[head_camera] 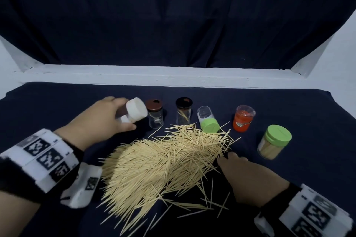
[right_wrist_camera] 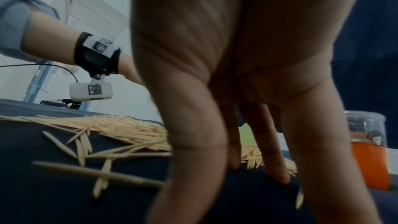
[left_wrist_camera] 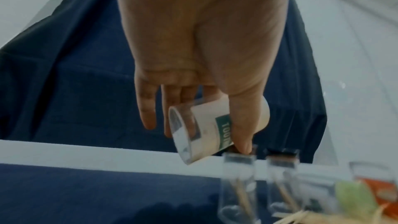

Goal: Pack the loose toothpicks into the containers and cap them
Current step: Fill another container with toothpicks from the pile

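A big heap of loose wooden toothpicks [head_camera: 163, 161] covers the middle of the dark cloth. My left hand [head_camera: 107, 119] grips a white-capped toothpick container [head_camera: 134, 110] and holds it tilted above the cloth at the back left; the left wrist view shows its labelled clear body [left_wrist_camera: 206, 129] between thumb and fingers. My right hand [head_camera: 244, 175] rests with straight fingers [right_wrist_camera: 277, 164] touching the cloth at the heap's right edge, holding nothing.
Along the back stand two clear jars with dark caps [head_camera: 155, 113] [head_camera: 184, 110], a tipped green-capped container [head_camera: 208, 119], an orange one [head_camera: 243, 118] and a green-lidded jar full of toothpicks [head_camera: 274, 141]. A white ledge [head_camera: 173, 75] borders the table's far edge.
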